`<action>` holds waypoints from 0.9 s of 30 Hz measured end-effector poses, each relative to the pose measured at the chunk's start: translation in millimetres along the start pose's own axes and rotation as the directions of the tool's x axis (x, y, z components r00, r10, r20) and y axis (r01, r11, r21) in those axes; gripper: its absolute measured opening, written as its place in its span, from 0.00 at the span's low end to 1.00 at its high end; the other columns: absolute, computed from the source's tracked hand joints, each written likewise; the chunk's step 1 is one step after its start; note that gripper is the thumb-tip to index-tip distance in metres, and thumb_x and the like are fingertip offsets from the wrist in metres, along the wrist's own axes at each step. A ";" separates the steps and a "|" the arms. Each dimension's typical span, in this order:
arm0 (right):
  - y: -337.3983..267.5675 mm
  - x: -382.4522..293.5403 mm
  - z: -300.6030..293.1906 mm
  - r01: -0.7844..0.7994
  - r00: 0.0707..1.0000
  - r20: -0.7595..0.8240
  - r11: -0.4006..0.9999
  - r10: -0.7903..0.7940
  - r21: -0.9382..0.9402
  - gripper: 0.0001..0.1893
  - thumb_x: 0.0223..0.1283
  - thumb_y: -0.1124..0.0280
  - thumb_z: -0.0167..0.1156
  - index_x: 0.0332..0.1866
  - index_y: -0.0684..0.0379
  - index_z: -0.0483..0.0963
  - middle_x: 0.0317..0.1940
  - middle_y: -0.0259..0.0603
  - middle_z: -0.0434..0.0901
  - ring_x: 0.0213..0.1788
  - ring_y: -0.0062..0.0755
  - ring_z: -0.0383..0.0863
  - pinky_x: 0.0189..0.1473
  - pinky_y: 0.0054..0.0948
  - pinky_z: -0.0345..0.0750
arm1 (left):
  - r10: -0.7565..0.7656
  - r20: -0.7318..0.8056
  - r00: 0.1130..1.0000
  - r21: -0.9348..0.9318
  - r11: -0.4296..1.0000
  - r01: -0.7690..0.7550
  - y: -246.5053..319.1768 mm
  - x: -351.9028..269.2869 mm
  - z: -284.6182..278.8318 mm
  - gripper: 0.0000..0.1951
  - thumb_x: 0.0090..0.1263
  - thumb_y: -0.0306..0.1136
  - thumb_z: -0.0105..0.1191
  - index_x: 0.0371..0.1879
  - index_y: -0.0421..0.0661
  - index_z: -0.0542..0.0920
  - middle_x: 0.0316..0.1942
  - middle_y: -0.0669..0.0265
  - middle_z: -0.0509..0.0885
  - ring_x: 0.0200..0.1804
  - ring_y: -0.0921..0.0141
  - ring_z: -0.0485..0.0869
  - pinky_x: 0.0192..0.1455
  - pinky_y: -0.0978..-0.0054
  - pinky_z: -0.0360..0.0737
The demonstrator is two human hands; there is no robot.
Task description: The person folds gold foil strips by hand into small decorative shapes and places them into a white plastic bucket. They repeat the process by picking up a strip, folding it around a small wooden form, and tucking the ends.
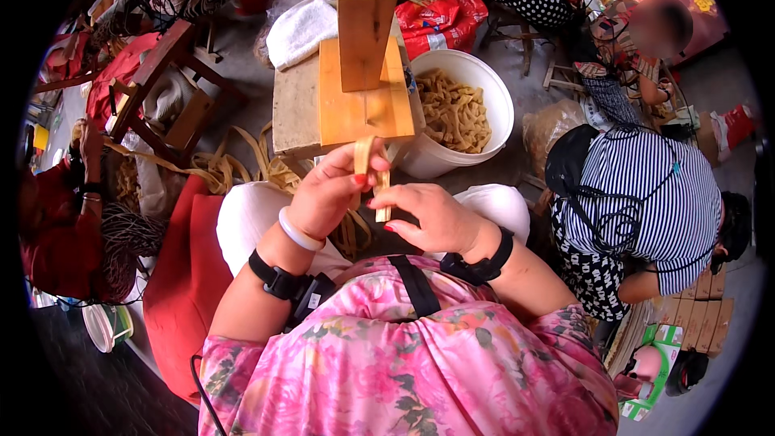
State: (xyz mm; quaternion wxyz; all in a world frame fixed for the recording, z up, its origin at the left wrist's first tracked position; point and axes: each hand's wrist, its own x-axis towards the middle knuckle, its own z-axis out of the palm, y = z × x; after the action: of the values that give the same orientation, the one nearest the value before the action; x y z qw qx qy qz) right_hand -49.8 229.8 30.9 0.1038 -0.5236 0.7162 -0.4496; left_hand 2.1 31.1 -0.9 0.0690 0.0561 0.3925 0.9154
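My left hand (330, 184) pinches a flat tan strip (364, 156) that is looped over its fingers. The strip's short lower end (382, 214) points down toward my lap. Across that end lies the index finger of my right hand (441, 218), its thumb apart just below; whether it grips the strip is hidden. Just beyond the hands, an upright wooden block (365, 36) stands on a wooden board (339, 112). To its right, a white plastic bucket (445, 163) holds a heap of folded tan strips (454, 115).
A folded white towel (303, 30) lies by the block. Long tan strips (224, 169) trail on the floor at left, near a wooden frame (160, 85). A co-worker in a striped top (654, 200) bends close on my right; another person's red sleeve (54, 236) is at far left.
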 end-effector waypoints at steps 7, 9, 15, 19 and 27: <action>12.5 -8.5 10.4 0.024 0.979 -0.190 0.972 -0.069 -0.232 0.05 0.55 0.76 0.59 0.36 0.58 0.73 0.30 0.42 0.81 0.33 0.46 0.81 0.37 0.38 0.76 | -0.074 0.320 0.945 0.930 0.215 -0.298 -11.7 -3.2 0.5 0.12 0.62 0.26 0.51 0.44 0.41 0.79 0.35 0.59 0.81 0.39 0.57 0.80 0.43 0.64 0.78; 13.3 -9.9 13.3 0.053 0.975 -0.197 0.966 -0.105 -0.255 0.05 0.55 0.76 0.60 0.36 0.57 0.74 0.29 0.42 0.80 0.32 0.46 0.81 0.36 0.38 0.75 | -0.352 0.068 0.934 0.495 0.824 0.274 -16.3 -8.6 -8.8 0.12 0.69 0.30 0.45 0.43 0.38 0.79 0.33 0.64 0.81 0.36 0.67 0.80 0.41 0.70 0.78; 38.8 -6.6 13.9 -0.281 0.900 -0.101 0.739 0.425 0.612 0.01 0.65 0.76 0.58 0.38 0.61 0.75 0.30 0.30 0.79 0.34 0.13 0.77 0.37 0.16 0.74 | -0.433 0.209 0.877 0.322 0.877 0.356 -11.5 -2.4 -7.3 0.12 0.72 0.31 0.47 0.50 0.40 0.74 0.36 0.67 0.80 0.39 0.76 0.78 0.43 0.80 0.75; 46.6 -7.2 17.8 -0.265 0.889 -0.095 0.673 0.448 0.691 0.04 0.68 0.74 0.55 0.44 0.61 0.73 0.33 0.28 0.77 0.32 0.12 0.73 0.34 0.15 0.72 | -0.346 0.167 0.923 0.248 0.921 0.300 -14.8 -2.6 -8.2 0.13 0.74 0.36 0.51 0.49 0.43 0.69 0.37 0.69 0.79 0.34 0.79 0.75 0.36 0.86 0.70; 42.6 -9.6 19.2 -0.314 0.842 0.022 0.457 0.539 0.832 0.04 0.68 0.71 0.55 0.42 0.59 0.71 0.30 0.28 0.76 0.27 0.11 0.71 0.28 0.13 0.66 | -0.237 0.125 0.963 0.299 0.935 0.192 -19.6 -3.1 -5.2 0.12 0.71 0.27 0.54 0.49 0.45 0.68 0.40 0.70 0.78 0.40 0.78 0.79 0.42 0.80 0.80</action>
State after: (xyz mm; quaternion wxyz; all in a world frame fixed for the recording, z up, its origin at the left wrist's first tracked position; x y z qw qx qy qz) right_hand -61.7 229.7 -15.3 0.3514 -0.1585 0.5451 -0.7445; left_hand 5.9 40.2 -18.9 0.1911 0.0952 0.5170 0.8289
